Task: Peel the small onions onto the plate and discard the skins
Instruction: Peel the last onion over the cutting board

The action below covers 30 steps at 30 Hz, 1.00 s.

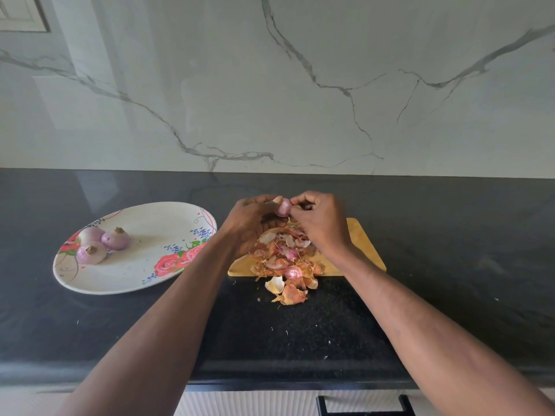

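So far left on the black countertop (420, 235) there's an oval floral plate (150, 265) with three peeled onions (102, 241) bunched together at its left end, touching each other. Moving right, the left hand (252, 223) is cupped round a small purple onion (283, 207), fingers curled on it, held up above the far end of the wooden cutting board (360, 244). The right hand (318, 220) is right against it, fingertips pinched tight at the onion's right side, can't tell if there's a bit of skin between them. Under both hands sits a pile of onion skins (285, 256) that covers the board and spills over its near edge onto the counter
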Motion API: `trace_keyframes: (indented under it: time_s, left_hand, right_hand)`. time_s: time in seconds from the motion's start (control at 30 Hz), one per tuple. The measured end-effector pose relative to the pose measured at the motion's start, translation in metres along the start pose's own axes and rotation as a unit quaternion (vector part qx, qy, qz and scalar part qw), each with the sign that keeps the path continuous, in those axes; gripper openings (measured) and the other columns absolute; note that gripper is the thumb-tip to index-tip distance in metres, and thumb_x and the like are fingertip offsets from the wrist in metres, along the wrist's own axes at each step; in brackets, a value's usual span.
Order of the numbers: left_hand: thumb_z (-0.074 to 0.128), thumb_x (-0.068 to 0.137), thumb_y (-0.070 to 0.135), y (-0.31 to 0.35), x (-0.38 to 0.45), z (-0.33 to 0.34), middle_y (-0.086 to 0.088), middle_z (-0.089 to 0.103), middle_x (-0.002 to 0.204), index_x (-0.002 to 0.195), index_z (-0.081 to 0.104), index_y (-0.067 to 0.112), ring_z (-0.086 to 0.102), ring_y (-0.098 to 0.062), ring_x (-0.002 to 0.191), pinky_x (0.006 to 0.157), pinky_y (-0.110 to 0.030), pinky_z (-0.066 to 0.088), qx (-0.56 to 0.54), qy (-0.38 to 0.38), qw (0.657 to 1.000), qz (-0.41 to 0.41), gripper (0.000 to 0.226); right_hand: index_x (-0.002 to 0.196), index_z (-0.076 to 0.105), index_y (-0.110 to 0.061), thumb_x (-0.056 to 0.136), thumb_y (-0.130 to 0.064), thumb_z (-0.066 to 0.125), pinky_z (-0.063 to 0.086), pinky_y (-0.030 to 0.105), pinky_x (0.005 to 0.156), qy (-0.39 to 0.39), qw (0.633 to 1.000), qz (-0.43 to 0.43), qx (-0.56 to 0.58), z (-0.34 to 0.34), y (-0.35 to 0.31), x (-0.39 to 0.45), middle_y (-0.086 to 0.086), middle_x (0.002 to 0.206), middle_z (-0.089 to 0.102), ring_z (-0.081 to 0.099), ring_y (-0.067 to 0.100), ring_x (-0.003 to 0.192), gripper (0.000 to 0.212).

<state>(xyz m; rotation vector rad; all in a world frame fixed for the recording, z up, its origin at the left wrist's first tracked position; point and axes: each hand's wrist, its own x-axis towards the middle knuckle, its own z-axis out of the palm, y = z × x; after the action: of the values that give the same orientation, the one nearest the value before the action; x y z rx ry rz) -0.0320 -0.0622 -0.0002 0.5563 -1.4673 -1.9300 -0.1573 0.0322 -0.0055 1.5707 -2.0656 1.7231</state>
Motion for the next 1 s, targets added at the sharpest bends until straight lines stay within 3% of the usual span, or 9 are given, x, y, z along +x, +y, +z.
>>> trace_keyframes:
  time_s: [0.17, 0.23, 0.37, 0.47, 0.6, 0.7, 0.8, 0.93, 1.0]
  left_hand:
    - [0.072, 0.085, 0.013, 0.002, 0.001, 0.0, -0.019, 0.071, 0.103, 0.107, 0.071, -0.005, 0.066, -0.027, 0.092, 0.094, -0.039, 0.057, -0.004, -0.003, 1.0, -0.013, 0.029]
    - [0.069, 0.087, 0.009, 0.002, 0.001, -0.001, -0.019, 0.07, 0.102, 0.107, 0.071, -0.004, 0.067, -0.026, 0.089, 0.086, -0.033, 0.06, -0.02, 0.004, 1.0, -0.017, 0.023]
    - [0.053, 0.098, 0.002, 0.006, 0.0, -0.003, -0.019, 0.07, 0.101, 0.117, 0.064, -0.001, 0.068, -0.023, 0.082, 0.069, -0.025, 0.06, -0.075, 0.003, 0.997, -0.036, 0.022]
    - [0.048, 0.099, -0.001, 0.009, 0.0, -0.003, -0.021, 0.071, 0.105, 0.114, 0.063, -0.001, 0.069, -0.023, 0.084, 0.073, -0.027, 0.061, -0.104, -0.001, 0.994, -0.041, 0.022]
    - [0.048, 0.096, -0.007, 0.01, -0.001, -0.004, -0.021, 0.072, 0.099, 0.104, 0.066, -0.003, 0.07, -0.027, 0.089, 0.087, -0.034, 0.06, -0.145, 0.012, 0.988, -0.046, 0.02]
    - [0.053, 0.094, -0.006, 0.009, 0.0, -0.004, -0.022, 0.073, 0.098, 0.103, 0.067, -0.005, 0.071, -0.028, 0.091, 0.088, -0.036, 0.06, -0.152, 0.029, 0.987, -0.048, 0.016]
    - [0.056, 0.093, -0.005, 0.009, 0.001, -0.005, -0.021, 0.072, 0.097, 0.103, 0.068, -0.005, 0.071, -0.027, 0.088, 0.085, -0.034, 0.061, -0.14, 0.034, 0.988, -0.047, 0.016]
    - [0.066, 0.079, -0.004, 0.008, -0.003, -0.002, -0.019, 0.073, 0.093, 0.104, 0.067, -0.006, 0.073, -0.025, 0.083, 0.078, -0.031, 0.063, -0.096, 0.018, 0.995, -0.033, 0.025]
    - [0.065, 0.082, -0.005, 0.008, -0.004, 0.0, -0.019, 0.073, 0.092, 0.104, 0.067, -0.009, 0.073, -0.024, 0.08, 0.072, -0.029, 0.062, -0.084, 0.017, 0.996, -0.021, 0.022]
  right_hand:
    - [0.082, 0.077, -0.014, 0.085, -0.015, 0.079, 0.053, 0.026, 0.05, 0.008, 1.0, -0.019, -0.001, 0.005, -0.003, -0.002, -0.014, 0.071, 0.07, 0.062, 0.002, 0.059, 0.003]
    - [0.075, 0.074, -0.02, 0.084, -0.013, 0.079, 0.052, 0.023, 0.053, 0.005, 0.999, 0.014, 0.03, 0.004, -0.006, -0.001, -0.015, 0.065, 0.068, 0.059, 0.001, 0.057, 0.012]
    - [0.083, 0.073, -0.011, 0.084, -0.004, 0.074, 0.056, 0.026, 0.054, 0.01, 0.986, 0.104, 0.132, -0.002, -0.009, 0.005, 0.001, 0.072, 0.072, 0.067, 0.011, 0.056, 0.007]
    - [0.083, 0.072, -0.008, 0.089, -0.006, 0.069, 0.052, 0.023, 0.052, 0.032, 0.986, 0.131, 0.1, 0.0, -0.003, 0.007, 0.006, 0.072, 0.072, 0.066, 0.009, 0.053, 0.007]
    - [0.061, 0.065, -0.001, 0.094, -0.025, 0.069, 0.033, 0.015, 0.042, -0.003, 0.995, 0.101, 0.015, 0.003, 0.0, 0.004, 0.002, 0.052, 0.059, 0.05, -0.001, 0.039, 0.041]
    - [0.089, 0.079, -0.013, 0.09, -0.029, 0.073, 0.046, 0.009, 0.059, -0.015, 0.996, 0.075, 0.045, 0.001, -0.004, 0.006, -0.008, 0.078, 0.073, 0.064, -0.004, 0.067, 0.017]
    - [0.103, 0.078, -0.015, 0.085, -0.034, 0.078, 0.055, 0.016, 0.068, -0.028, 0.997, 0.05, 0.056, 0.0, -0.007, 0.004, -0.009, 0.087, 0.076, 0.07, 0.002, 0.079, 0.026]
    - [0.088, 0.082, -0.018, 0.086, -0.032, 0.077, 0.06, 0.03, 0.065, -0.04, 0.997, 0.032, 0.056, 0.0, -0.01, 0.0, -0.009, 0.076, 0.076, 0.072, 0.009, 0.072, 0.015]
    - [0.085, 0.082, -0.017, 0.087, -0.032, 0.077, 0.059, 0.038, 0.061, -0.022, 0.998, 0.026, 0.047, 0.001, -0.009, -0.001, -0.008, 0.071, 0.075, 0.072, 0.016, 0.066, 0.015]
